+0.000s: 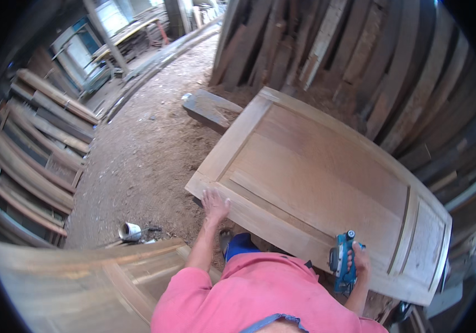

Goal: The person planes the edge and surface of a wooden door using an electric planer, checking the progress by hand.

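A wooden panel door (pixel 318 172) lies before me, its frame running round a large recessed panel and a smaller one at the right end. On the frame at its near left corner, my left hand (pixel 214 205) rests flat with the fingers stretched out. My right hand (pixel 360 261) is wrapped round the handle of a teal and black electric hand planer (pixel 342 262), at the door's near edge toward the right. The planer's underside is hidden, so I cannot tell whether it touches the wood.
A dark timber beam (pixel 207 108) juts out beyond the door's far left end. Boards (pixel 354 50) lean upright behind it, and more timber (pixel 38 144) is stacked at the left. Another wooden panel (pixel 77 283) lies near left, beside a white bucket (pixel 130 231). Shavings cover the ground (pixel 132 150).
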`<state>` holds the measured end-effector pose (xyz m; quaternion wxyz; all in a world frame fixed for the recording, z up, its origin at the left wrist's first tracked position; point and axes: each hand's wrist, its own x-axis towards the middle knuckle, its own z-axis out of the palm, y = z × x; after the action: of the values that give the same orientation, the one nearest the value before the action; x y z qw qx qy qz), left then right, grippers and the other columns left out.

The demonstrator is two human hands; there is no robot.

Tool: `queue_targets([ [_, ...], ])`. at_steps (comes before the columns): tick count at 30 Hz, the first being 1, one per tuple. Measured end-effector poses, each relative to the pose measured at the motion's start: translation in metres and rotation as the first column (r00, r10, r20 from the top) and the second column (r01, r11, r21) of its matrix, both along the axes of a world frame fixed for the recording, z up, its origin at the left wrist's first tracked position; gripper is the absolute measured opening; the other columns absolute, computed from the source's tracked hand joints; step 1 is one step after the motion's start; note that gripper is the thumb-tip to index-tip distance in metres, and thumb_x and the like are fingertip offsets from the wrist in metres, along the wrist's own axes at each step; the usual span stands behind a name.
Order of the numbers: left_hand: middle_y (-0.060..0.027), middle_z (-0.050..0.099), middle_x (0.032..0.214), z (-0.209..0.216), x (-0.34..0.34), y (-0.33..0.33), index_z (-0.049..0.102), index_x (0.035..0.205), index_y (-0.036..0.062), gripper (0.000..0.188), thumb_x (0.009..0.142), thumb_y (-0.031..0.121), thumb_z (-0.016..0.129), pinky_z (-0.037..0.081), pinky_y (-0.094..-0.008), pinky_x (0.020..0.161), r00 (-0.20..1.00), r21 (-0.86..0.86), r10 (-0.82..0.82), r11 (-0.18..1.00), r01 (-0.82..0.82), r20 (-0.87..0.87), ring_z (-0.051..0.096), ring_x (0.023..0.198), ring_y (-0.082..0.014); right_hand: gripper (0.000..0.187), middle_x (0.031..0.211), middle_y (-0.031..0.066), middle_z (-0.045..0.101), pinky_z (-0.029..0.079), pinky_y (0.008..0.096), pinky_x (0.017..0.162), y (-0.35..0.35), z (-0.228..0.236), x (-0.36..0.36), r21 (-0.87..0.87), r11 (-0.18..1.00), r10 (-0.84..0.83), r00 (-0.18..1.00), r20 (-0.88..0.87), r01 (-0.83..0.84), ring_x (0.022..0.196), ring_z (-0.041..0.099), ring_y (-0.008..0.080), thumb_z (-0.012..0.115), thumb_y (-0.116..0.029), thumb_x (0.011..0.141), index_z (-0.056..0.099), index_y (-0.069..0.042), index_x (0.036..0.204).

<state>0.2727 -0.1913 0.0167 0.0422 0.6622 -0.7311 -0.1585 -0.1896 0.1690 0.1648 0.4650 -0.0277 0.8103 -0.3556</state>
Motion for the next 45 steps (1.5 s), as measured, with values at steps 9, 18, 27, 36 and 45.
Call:
queue_targets([
  [9,-0.0309,0.041,0.155,0.027,0.054,-0.182,0.027,0.156,-0.0039,0.097,0.087,0.045,0.074,0.031,-0.0535,0.120,0.991,0.098,-0.094,0.990,0.104,-0.096,0.040,0.144,-0.0459,0.048,0.061,0.0007,0.049,0.040,0.0320,0.039,-0.047,-0.040,0.114,-0.146,0.868,-0.490,0.866,-0.104,0.474,0.045,0.048,0.0139,0.059,-0.055,0.100,0.054,-0.009,0.085],
  [18,-0.0254,0.071,0.119,-0.027,0.082,-0.250,0.061,0.130,-0.0050,0.055,0.097,0.039,0.065,0.053,-0.0448,0.095,0.731,0.391,-0.131,0.774,0.498,-0.670,0.070,0.112,-0.0357,0.050,0.068,-0.0019,0.055,0.044,0.0251,0.045,-0.127,-0.010,0.273,-0.545,0.375,-0.782,0.572,0.249,0.750,0.050,0.051,0.0093,0.061,-0.057,0.100,0.062,-0.007,0.097],
  [27,-0.0265,0.068,0.123,-0.046,0.081,-0.260,0.058,0.130,-0.0065,0.053,0.103,0.039,0.055,0.050,-0.0447,0.099,0.632,0.203,-0.428,0.702,0.683,-0.646,0.066,0.116,-0.0376,0.059,0.071,0.0018,0.058,0.044,0.0250,0.046,-0.156,-0.013,0.391,-0.591,0.372,-0.850,0.518,0.091,0.715,0.052,0.054,0.0085,0.062,-0.061,0.098,0.062,-0.002,0.103],
  [36,-0.0293,0.068,0.118,-0.024,0.073,-0.244,0.055,0.128,-0.0127,0.054,0.105,0.037,0.054,0.051,-0.0452,0.094,0.672,0.142,-0.493,0.738,0.659,-0.553,0.067,0.111,-0.0392,0.058,0.071,0.0021,0.057,0.044,0.0259,0.046,-0.140,-0.027,0.499,-0.583,0.184,-0.955,0.283,0.084,0.792,0.053,0.054,0.0094,0.057,-0.059,0.100,0.060,-0.002,0.106],
  [45,-0.0373,0.064,0.118,-0.034,0.075,-0.256,0.054,0.126,-0.0137,0.073,0.103,0.055,0.047,0.048,-0.0528,0.099,0.801,0.224,-0.504,0.782,0.582,-0.322,0.062,0.116,-0.0497,0.052,0.068,0.0017,0.055,0.043,0.0258,0.043,-0.160,-0.048,0.578,-0.508,0.063,-0.990,0.118,0.077,0.859,0.050,0.052,0.0095,0.055,-0.056,0.102,0.056,-0.004,0.105],
])
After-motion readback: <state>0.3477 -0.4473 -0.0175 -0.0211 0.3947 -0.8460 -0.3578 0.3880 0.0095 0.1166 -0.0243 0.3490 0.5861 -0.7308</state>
